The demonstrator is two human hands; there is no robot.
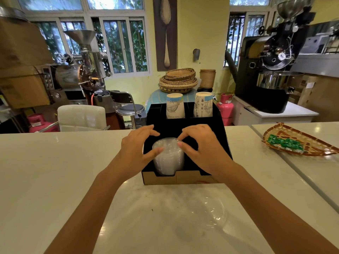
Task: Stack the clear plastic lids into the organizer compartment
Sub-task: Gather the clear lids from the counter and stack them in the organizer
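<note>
A tall stack of clear plastic lids (168, 158) stands in the front left compartment of the black cardboard organizer (222, 142) on the white counter. My left hand (136, 145) touches the stack's left side with thumb and fingers spread. My right hand (201, 143) pinches the top rim of the stack from the right with thumb and forefinger. The front right compartment is mostly hidden behind my right hand.
Two stacks of paper cups (175, 106) (203, 105) stand in the organizer's rear slots. An empty clear plastic bag (207, 211) lies on the counter in front. A woven tray (293, 143) with green packets rests on the right counter. Chairs and coffee roasters stand beyond.
</note>
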